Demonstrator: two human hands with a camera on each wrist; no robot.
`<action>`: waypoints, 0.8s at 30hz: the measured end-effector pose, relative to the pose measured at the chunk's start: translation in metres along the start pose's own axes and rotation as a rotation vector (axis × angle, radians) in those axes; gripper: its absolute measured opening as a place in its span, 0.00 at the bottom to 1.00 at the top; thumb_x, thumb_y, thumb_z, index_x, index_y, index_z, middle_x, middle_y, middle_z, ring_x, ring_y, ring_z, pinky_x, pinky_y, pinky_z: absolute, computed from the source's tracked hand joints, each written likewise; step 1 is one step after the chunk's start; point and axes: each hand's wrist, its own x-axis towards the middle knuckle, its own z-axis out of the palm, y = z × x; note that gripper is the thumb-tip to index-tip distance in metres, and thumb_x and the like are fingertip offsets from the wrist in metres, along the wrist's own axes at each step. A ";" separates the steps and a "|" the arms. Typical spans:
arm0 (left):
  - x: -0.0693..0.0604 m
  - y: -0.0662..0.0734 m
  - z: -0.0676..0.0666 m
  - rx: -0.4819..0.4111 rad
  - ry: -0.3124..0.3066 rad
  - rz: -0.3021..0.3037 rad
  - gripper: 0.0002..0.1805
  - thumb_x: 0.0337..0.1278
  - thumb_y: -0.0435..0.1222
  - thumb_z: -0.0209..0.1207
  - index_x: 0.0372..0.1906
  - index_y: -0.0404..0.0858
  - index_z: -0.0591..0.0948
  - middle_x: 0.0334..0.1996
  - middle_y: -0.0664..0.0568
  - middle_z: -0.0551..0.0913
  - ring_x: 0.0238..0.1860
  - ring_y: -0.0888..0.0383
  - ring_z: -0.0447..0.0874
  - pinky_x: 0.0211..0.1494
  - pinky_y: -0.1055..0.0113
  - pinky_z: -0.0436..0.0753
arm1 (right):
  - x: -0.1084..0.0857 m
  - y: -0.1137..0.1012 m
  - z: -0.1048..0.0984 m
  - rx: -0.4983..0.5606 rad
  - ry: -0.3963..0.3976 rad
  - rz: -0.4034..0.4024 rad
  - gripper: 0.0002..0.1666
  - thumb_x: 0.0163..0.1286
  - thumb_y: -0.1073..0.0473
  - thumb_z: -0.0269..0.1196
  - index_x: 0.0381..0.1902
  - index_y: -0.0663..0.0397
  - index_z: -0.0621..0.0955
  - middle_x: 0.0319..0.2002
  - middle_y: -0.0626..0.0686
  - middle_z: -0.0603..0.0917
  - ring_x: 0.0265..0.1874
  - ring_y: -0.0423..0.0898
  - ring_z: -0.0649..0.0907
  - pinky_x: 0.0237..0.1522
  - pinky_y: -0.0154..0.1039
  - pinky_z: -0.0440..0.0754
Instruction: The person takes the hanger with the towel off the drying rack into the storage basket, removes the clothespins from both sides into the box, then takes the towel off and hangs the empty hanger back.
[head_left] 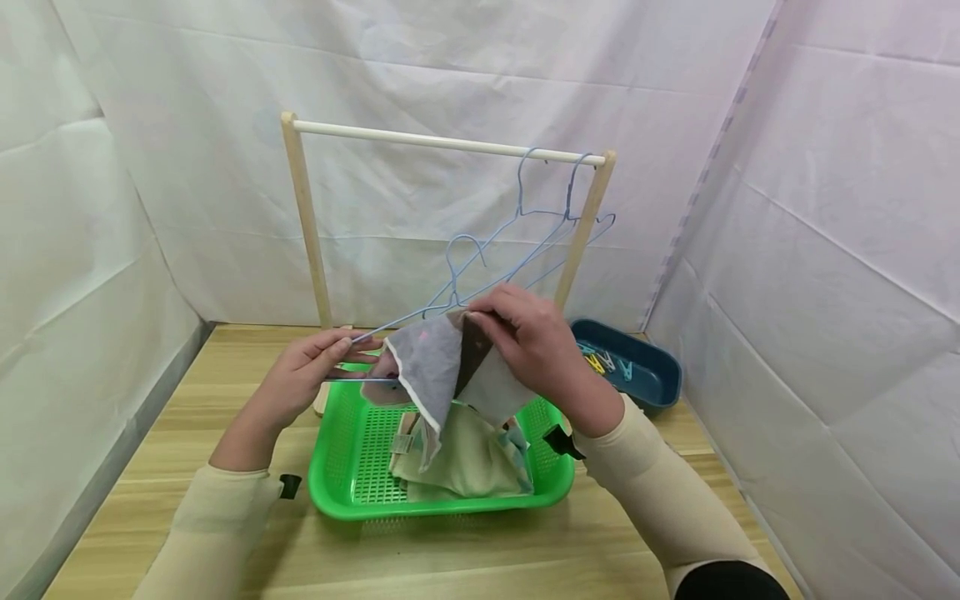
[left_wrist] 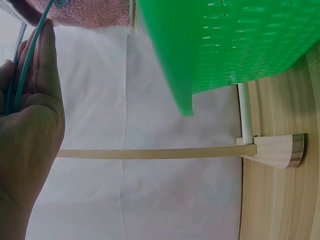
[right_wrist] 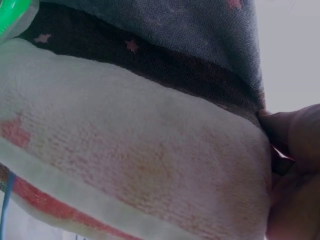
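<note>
My left hand [head_left: 300, 371] grips one end of a blue wire clothes hanger [head_left: 405, 318], whose hook points up. In the left wrist view the hanger's wires [left_wrist: 30, 55] run between the thumb and fingers. A small towel [head_left: 431, 354] with grey, dark and pale parts is draped over the hanger, one corner hanging down. My right hand [head_left: 536, 342] pinches its upper edge near the hanger's middle. Close up in the right wrist view, the towel [right_wrist: 130, 130] shows fuzzy cloth with small pink stars. Its folds hide part of the hanger's lower bar.
Below the hands, a green plastic basket [head_left: 330, 492] holds a pale folded towel [head_left: 472, 467]. Behind it stands a wooden rack with a white rail [head_left: 420, 140]; two blue hangers [head_left: 520, 187] hang at its right end. A dark blue tray [head_left: 663, 375] with several clothespins [head_left: 595, 363] sits at right.
</note>
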 end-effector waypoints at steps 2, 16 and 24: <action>0.000 0.000 0.000 0.004 0.001 -0.007 0.20 0.93 0.32 0.44 0.69 0.20 0.78 0.66 0.30 0.84 0.61 0.48 0.92 0.58 0.54 0.92 | 0.001 0.000 0.000 0.000 0.006 0.003 0.05 0.81 0.66 0.69 0.48 0.57 0.91 0.41 0.50 0.88 0.36 0.42 0.83 0.36 0.38 0.84; 0.000 -0.002 -0.001 0.008 0.000 -0.042 0.22 0.94 0.34 0.45 0.70 0.19 0.76 0.67 0.32 0.84 0.62 0.46 0.91 0.59 0.55 0.92 | 0.008 -0.003 -0.008 0.003 0.089 0.008 0.04 0.81 0.67 0.69 0.47 0.58 0.91 0.40 0.51 0.88 0.35 0.42 0.83 0.35 0.38 0.86; -0.001 -0.003 -0.001 0.015 0.002 -0.060 0.22 0.94 0.35 0.45 0.71 0.20 0.75 0.69 0.29 0.82 0.63 0.47 0.91 0.59 0.57 0.92 | 0.013 -0.003 -0.014 0.014 0.156 -0.006 0.05 0.81 0.68 0.68 0.47 0.59 0.90 0.41 0.51 0.89 0.36 0.43 0.83 0.36 0.36 0.84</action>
